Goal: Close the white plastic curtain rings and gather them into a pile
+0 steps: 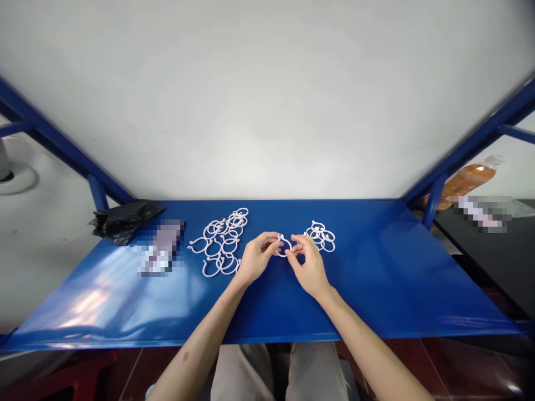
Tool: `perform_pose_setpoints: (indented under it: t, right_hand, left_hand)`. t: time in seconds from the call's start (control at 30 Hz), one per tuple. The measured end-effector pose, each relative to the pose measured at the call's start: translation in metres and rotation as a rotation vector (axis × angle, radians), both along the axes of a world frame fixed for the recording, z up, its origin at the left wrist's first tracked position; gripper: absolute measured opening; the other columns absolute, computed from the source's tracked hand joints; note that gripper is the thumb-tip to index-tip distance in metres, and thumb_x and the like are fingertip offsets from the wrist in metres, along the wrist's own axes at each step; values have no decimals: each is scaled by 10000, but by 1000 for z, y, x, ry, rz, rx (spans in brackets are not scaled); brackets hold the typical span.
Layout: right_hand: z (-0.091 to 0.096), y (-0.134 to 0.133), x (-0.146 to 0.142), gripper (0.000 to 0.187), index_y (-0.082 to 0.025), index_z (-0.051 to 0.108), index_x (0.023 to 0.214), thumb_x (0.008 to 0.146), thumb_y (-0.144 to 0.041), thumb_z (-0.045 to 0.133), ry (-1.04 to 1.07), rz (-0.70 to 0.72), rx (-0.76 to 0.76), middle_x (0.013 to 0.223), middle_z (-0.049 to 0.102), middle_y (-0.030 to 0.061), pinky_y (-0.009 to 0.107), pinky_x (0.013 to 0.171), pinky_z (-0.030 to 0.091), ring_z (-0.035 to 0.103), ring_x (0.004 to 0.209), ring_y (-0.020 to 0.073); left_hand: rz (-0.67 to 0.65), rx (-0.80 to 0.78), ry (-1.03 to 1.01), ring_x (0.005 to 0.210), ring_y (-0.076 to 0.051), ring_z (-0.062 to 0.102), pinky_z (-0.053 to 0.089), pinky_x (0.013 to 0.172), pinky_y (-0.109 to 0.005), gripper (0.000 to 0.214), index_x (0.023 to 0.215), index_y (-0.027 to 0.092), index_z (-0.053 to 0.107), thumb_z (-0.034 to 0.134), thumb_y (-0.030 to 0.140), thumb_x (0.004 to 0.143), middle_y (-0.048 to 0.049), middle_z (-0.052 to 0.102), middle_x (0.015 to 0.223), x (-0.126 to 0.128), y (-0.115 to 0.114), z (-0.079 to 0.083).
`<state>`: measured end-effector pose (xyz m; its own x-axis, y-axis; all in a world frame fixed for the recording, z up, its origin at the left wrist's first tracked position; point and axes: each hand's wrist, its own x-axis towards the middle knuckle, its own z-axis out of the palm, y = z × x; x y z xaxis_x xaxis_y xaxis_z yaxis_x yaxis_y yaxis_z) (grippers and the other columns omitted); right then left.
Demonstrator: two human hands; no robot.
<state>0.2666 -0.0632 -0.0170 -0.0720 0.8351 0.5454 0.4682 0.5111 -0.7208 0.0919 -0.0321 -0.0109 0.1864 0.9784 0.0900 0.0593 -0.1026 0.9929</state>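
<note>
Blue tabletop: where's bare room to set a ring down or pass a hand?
Bare: the tabletop's right stretch past the small ring pile, and the front strip near its edge. Crowded: the large ring pile left of centre, the black bag far left, and both hands, left and right, pinching one ring.

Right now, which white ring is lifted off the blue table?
The single ring pinched between the left hand and right hand. The left pile and right cluster lie on the table.
</note>
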Motion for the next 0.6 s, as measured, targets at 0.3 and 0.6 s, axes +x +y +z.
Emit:
perform_pose_setpoints:
  t: [0.3,0.6]
  right_hand:
    - [-6,-1,0,114,-236,630,988,1016,-258,522,53,71,-55,884,691,22,286,689,583,679,716,151]
    - [-3,-4,4,114,-241,629,977,1012,-218,524,-18,45,63,879,696,27,293,705,580,679,732,154]
  left_hand:
    - [26,155,46,865,-195,731,586,818,-317,226,988,183,742,653,379,919,-67,767,953,6,-9,3]
    - [-6,314,96,759,-152,696,564,718,-263,209,906,198,730,585,333,970,-48,718,870,12,-13,6]
